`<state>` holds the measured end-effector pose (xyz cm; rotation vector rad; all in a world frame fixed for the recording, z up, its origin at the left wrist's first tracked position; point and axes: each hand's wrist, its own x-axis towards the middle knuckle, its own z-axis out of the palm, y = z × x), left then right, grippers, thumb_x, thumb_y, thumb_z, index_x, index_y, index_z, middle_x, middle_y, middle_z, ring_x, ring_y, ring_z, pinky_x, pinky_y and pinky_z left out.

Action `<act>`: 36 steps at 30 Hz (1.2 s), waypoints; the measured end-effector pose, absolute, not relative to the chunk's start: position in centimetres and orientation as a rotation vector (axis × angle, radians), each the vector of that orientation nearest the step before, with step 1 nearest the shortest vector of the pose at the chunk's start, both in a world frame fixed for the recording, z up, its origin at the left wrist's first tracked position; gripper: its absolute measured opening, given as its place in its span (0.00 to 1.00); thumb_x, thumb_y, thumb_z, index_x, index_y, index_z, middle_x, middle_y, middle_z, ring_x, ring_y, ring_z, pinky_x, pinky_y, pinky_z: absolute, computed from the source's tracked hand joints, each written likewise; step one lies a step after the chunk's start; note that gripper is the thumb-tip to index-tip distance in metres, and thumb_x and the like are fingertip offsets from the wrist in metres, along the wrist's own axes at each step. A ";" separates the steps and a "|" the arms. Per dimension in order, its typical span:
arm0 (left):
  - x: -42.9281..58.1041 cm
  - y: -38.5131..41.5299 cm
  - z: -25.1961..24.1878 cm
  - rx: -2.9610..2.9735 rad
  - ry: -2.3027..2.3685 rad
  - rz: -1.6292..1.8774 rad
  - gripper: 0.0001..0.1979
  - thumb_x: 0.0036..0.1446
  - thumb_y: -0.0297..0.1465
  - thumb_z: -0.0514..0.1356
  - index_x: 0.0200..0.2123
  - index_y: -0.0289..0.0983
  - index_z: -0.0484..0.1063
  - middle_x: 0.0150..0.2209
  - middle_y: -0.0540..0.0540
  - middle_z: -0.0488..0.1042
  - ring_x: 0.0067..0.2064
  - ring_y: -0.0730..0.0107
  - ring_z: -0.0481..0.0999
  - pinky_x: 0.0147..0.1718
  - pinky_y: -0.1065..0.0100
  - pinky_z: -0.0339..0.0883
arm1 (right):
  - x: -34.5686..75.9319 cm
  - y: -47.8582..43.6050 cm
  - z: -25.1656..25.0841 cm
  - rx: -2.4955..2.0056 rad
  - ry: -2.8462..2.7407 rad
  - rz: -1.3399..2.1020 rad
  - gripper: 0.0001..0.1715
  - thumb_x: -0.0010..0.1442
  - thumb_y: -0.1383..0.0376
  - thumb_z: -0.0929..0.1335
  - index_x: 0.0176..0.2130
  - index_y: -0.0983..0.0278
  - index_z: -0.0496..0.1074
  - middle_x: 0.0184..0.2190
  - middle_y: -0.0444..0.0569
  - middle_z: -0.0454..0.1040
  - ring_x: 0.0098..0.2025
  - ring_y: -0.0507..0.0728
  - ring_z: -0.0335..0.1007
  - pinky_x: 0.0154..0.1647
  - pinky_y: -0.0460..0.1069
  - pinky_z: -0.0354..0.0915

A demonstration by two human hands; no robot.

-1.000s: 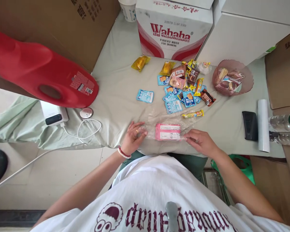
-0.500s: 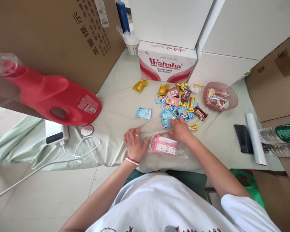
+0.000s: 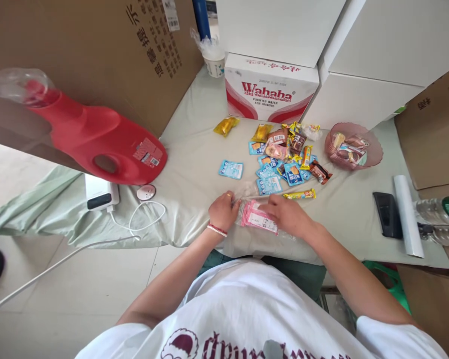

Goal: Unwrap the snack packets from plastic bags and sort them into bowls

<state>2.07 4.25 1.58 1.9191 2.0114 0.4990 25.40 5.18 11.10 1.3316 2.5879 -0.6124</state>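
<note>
My left hand (image 3: pixel 224 212) is closed on the edge of a clear plastic bag (image 3: pixel 246 189), near the front of the cloth-covered table. Pink and white packets (image 3: pixel 260 218) lie within the bag. Curled over their right side, my right hand (image 3: pixel 287 214) has its fingertips closed on a pink packet; the exact contact is partly hidden. Just beyond the hands lies a pile of blue snack packets (image 3: pixel 269 185), with a yellow-wrapped snack stick (image 3: pixel 300 194) beside it. One blue packet (image 3: pixel 231 169) sits apart on the left.
A pink glass bowl (image 3: pixel 353 147) holds wrapped snacks. At the back is a Wahaba-type white and red carton (image 3: pixel 271 92). A big red jug (image 3: pixel 112 139), a power bank (image 3: pixel 99 194) with a cable, a black object (image 3: pixel 387 214) and a white roll (image 3: pixel 407 214) flank the area.
My left hand has moved from lying spread on the cloth to gripping the bag. My right hand has drawn back from the blue packets onto the pink ones. The view has shifted slightly.
</note>
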 end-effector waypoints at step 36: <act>7.7 -2.2 4.9 2.663 1.477 0.335 0.25 0.63 0.29 0.59 0.63 0.38 0.72 0.59 0.40 0.77 0.61 0.54 0.72 0.59 0.53 0.62 | 28.9 -3.7 8.3 2.434 2.314 -1.157 0.06 0.68 0.62 0.65 0.38 0.59 0.70 0.36 0.47 0.75 0.35 0.57 0.73 0.40 0.51 0.69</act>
